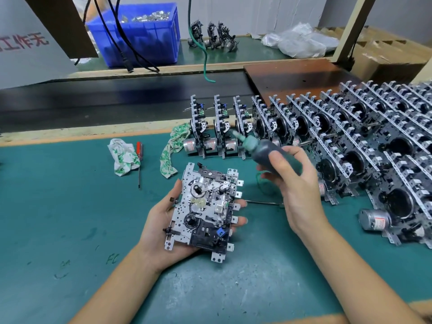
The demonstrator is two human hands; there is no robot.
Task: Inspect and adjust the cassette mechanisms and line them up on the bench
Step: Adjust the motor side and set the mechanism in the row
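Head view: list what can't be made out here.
- Underside of the held mechanism: hidden by its plate and the left hand.
- Bottle contents: dark wall, partly wrapped by the right hand.
- Far-right mechanisms: cut off by the frame edge.
- Motor label: print too small.

The left hand's palm lies hidden under the mechanism, the right hand covers the bottle's base, the rows run off the right edge, and motor labels are too small to read.
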